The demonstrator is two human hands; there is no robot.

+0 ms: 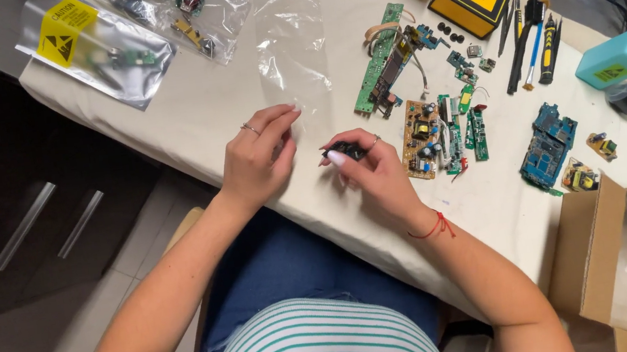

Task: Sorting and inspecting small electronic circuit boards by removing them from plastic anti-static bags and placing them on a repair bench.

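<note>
Head view: right hand [379,175] pinches a small black component [344,150] between thumb and fingers above the desk [238,105] edge. Left hand [258,159], fingers curled and holding nothing, touches a clear plastic bag [291,48]. Circuit boards [426,135] lie just beside the right hand.

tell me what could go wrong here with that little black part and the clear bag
The right hand pinches the small black part by the fingertips near the table edge; a slip could drop it to the floor. The clear bag lies flat under the left hand and may slide.
</note>
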